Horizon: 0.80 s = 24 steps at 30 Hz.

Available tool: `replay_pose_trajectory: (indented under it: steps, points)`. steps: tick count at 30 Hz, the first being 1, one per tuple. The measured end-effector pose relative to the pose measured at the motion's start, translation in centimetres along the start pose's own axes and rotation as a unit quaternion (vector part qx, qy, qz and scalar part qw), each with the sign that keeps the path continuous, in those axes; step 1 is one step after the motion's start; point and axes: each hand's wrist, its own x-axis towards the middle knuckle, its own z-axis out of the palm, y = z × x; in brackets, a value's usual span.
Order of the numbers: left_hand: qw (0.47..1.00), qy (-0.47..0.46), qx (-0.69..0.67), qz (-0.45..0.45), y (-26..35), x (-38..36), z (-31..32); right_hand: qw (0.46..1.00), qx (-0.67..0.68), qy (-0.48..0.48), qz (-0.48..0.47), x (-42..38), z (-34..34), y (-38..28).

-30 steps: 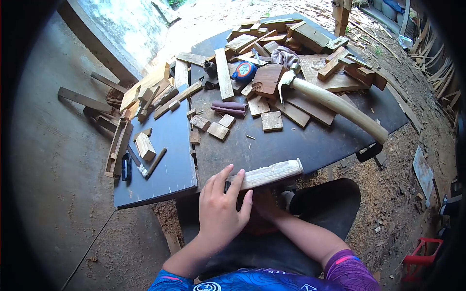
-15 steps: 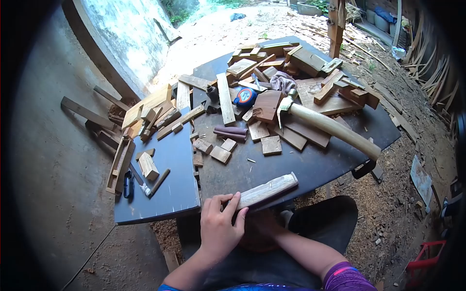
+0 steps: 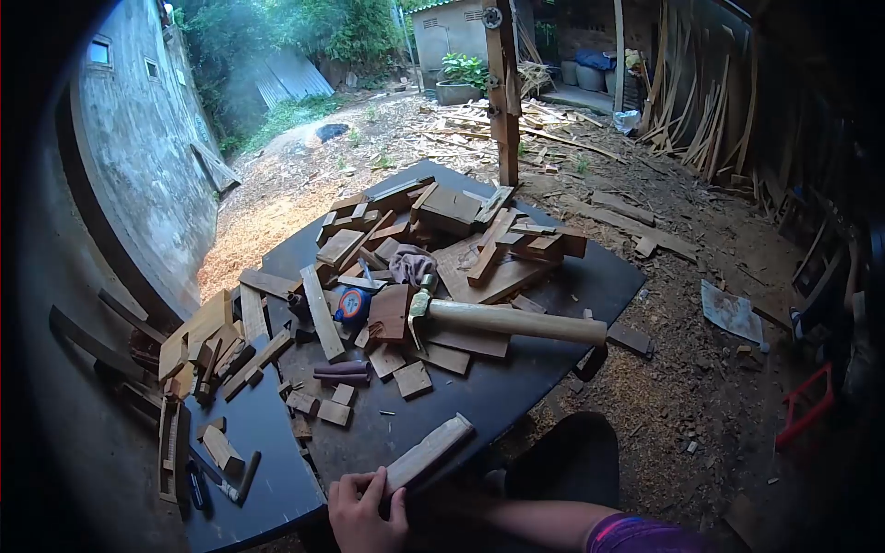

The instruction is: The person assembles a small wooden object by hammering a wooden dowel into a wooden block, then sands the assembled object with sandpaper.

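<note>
My left hand [image 3: 364,514] is closed at the near end of a pale wooden strip [image 3: 430,453], thumb on one side and fingers on the other. The strip lies slantwise at the front edge of the dark table [image 3: 369,433]. My right forearm [image 3: 548,523] reaches in from the right, below the table edge; its hand is lost in shadow and its fingers do not show. Beyond the strip are small wood blocks [image 3: 412,379], a roll of brown sandpaper [image 3: 342,372] and a hammer [image 3: 516,321] resting on wood pieces.
A blue and red tape measure [image 3: 352,305], a crumpled cloth [image 3: 412,264] and heaped wood offcuts [image 3: 449,211] cover the far part of the table. At left lies a wooden hand plane [image 3: 171,447]. A wooden post [image 3: 503,101] stands behind the table; a red stool [image 3: 805,405] is at right.
My view has tilted up and swung right, so the table sits lower and more to the left. My left hand stays on the strip's near end.
</note>
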Motion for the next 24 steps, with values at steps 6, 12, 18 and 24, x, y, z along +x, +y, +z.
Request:
replay_pose_trajectory:
  steps: [6,12,18,24]
  points:
    - [1.000,-0.006,-0.003,-0.001,-0.3,-0.1,0.2,0.999,0.035,-0.016,0.022,0.2,-0.7,0.2]
    - [1.000,0.003,-0.004,0.004,-0.1,-0.1,0.2,0.995,0.074,-0.058,0.034,0.1,0.2,0.3]
    - [1.000,0.008,0.012,0.001,-0.1,-0.3,0.6,0.989,0.112,-0.079,0.052,1.0,-0.4,0.2]
    - [1.000,0.005,0.006,-0.012,0.0,-0.4,0.6,0.981,0.156,-0.106,0.050,0.2,1.5,0.3]
